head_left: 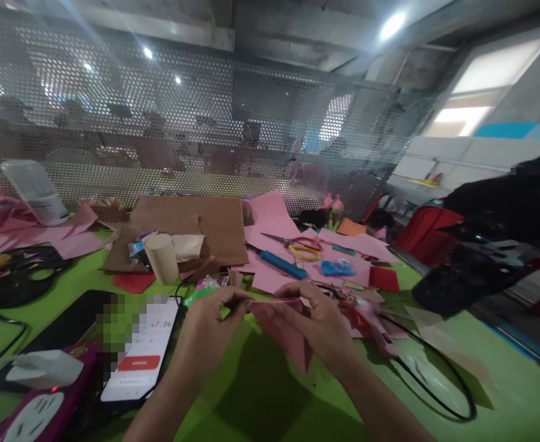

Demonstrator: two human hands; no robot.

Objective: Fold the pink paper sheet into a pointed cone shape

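The left hand [209,325] has its thumb and finger pinched on the top left corner of a folded pink paper [285,334]. The right hand [320,325] grips the right side of the same paper, with the thumb in front. The two hands are near each other but not touching, and the paper is between them. It hangs down to a point over the green table [334,414].

Just past the right hand is a pink glue gun [375,328] with a black cord [454,362] that loops to the right. Beside the left arm lies a phone [147,350] with its screen lit. Next to the phone, at the bottom left, is a purple power strip [43,405] with a white plug [46,370] in it.

Farther out, a pale paper tube [162,261] stands up in front of a big brown sheet [223,233]. To the right of the sheet, a blue tool [281,264] and some scissors [304,245] lie on more pink paper, with a small blue bag [338,267] near them. At the far left is a white bottle [37,193], leaning in the picture. Behind it all stands a gray wall full of little holes [196,147].
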